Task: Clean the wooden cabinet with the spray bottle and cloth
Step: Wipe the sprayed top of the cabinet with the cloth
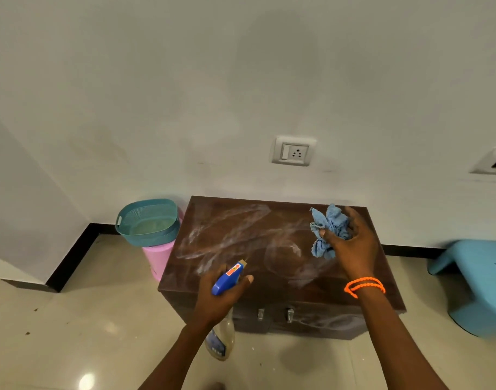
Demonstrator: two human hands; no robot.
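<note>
Spray bottle (225,302), nozzle aimed up-right over the streaked cabinet (269,266), gripped by left hand (216,298); cloth (327,230) bunched in right hand (354,243).

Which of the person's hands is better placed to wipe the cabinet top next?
Probably the right hand: it grips the blue cloth above the streaked cabinet top, while the left hand holds the spray bottle.

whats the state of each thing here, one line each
cabinet: doors closed, top smeared with white streaks
spray bottle: held in left hand, nozzle aimed at cabinet top
cloth: bunched in right hand, above the top
teal basket: upright on pink bin
blue stool: upright on floor
</note>
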